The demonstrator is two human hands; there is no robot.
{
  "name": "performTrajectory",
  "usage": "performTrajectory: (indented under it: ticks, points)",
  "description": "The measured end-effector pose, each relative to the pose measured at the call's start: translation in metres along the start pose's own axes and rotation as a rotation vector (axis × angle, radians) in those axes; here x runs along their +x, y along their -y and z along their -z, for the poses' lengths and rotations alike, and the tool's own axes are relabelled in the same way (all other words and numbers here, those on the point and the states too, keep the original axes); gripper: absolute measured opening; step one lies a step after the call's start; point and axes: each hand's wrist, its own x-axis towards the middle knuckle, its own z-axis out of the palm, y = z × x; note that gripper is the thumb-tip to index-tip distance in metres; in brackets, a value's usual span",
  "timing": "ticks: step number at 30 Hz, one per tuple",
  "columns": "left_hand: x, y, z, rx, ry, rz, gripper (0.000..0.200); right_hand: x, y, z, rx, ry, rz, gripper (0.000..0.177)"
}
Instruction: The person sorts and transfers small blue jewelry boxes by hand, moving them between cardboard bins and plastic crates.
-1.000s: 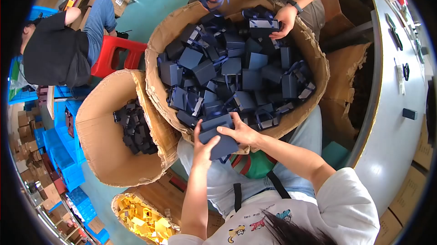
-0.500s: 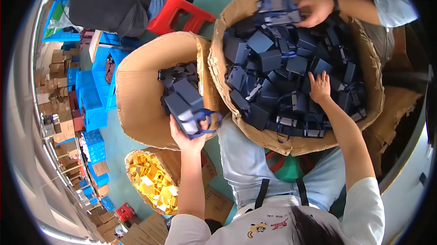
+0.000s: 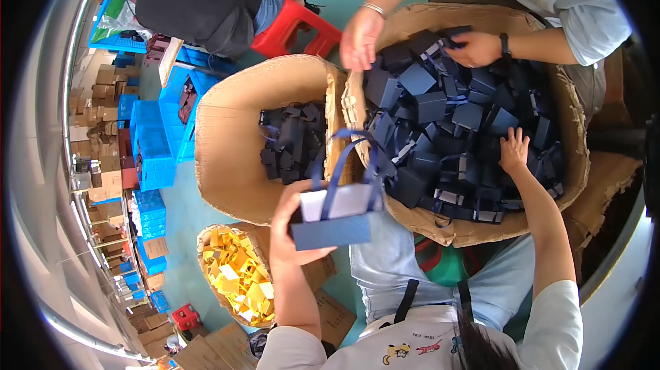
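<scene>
My left hand [image 3: 292, 222] is closed around a small navy paper gift bag [image 3: 331, 232]. Its white inside shows and its blue ribbon handles stick up loosely. Fingers spread, my right hand [image 3: 514, 150] lies on the heap of navy gift bags [image 3: 440, 112] filling the big cardboard carton [image 3: 450, 231] in front of me. Beyond the left hand, a second carton [image 3: 234, 136] holds a smaller pile of dark bags [image 3: 294, 140].
Across the big carton, another person's hand [image 3: 478, 49] touches bags; their other hand [image 3: 361, 39] hangs over its left rim. A box of yellow pieces [image 3: 237, 277] stands at lower left. A red stool [image 3: 295, 26], a seated person [image 3: 196, 6] and blue crates [image 3: 151, 143] lie beyond.
My left hand has come back from over the second carton, turning the bag's opening into view. The other person's hands have parted; the bags they held up are no longer between them.
</scene>
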Motion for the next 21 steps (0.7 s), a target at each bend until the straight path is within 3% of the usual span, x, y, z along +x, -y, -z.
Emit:
performTrajectory:
  ticks: [2,3,4,5,6,7,9,10,12,13,14,16,18,19,20,21]
  points:
    - [-0.015,-0.003,0.011,0.176,-0.242,0.24,0.101,-0.001,-0.008,-0.006,-0.006,-0.072,-0.047,0.042]
    - [-0.018,0.003,0.015,0.091,-0.457,0.364,0.103,0.005,-0.015,-0.018,0.076,0.028,0.004,0.046]
    - [-0.007,0.008,0.015,0.19,-0.664,0.546,0.1,0.001,-0.018,-0.008,0.109,0.087,0.036,0.051]
    - [-0.015,0.036,0.027,0.303,-0.682,0.459,0.094,-0.001,-0.019,-0.007,0.184,0.071,0.004,0.054]
    - [-0.034,0.052,0.037,0.548,-0.744,0.656,0.087,-0.002,-0.02,-0.004,0.233,0.022,-0.03,0.055]
    - [-0.042,0.062,0.037,0.37,-0.861,0.701,0.078,-0.004,-0.02,0.007,0.355,-0.044,-0.098,0.058]
    - [-0.049,0.068,0.014,0.24,-0.736,0.706,0.068,-0.007,-0.024,0.018,0.838,-0.243,-0.219,0.057]
    - [-0.047,0.07,-0.007,0.172,-0.67,0.7,0.062,-0.021,-0.023,0.05,1.247,-0.164,-0.32,0.054]
    - [-0.044,0.079,-0.048,0.001,-0.485,0.74,0.064,-0.031,-0.011,0.043,1.118,-0.348,-0.163,0.052]
    - [-0.034,0.074,-0.074,-0.097,-0.385,0.766,0.07,-0.036,0.005,0.038,1.585,-0.253,-0.157,0.046]
    - [-0.029,0.076,-0.094,-0.243,-0.278,0.836,0.079,-0.048,0.018,0.06,1.857,-0.054,-0.077,0.043]
    - [-0.009,0.075,-0.132,-0.4,-0.045,0.834,0.089,-0.069,0.055,0.076,1.949,0.124,0.121,0.049]
    - [-0.011,0.087,-0.153,-0.543,-0.087,0.875,0.076,-0.087,0.097,0.099,2.054,0.277,0.281,0.051]
    - [-0.015,0.093,-0.156,-0.569,-0.097,0.925,0.071,-0.095,0.126,0.097,2.124,0.104,0.326,0.056]
    - [-0.015,0.094,-0.152,-0.614,-0.213,0.924,0.058,-0.096,0.136,0.1,1.907,0.08,0.328,0.062]
    - [-0.016,0.094,-0.144,-0.7,-0.274,0.924,0.057,-0.095,0.147,0.098,1.914,0.123,0.328,0.064]
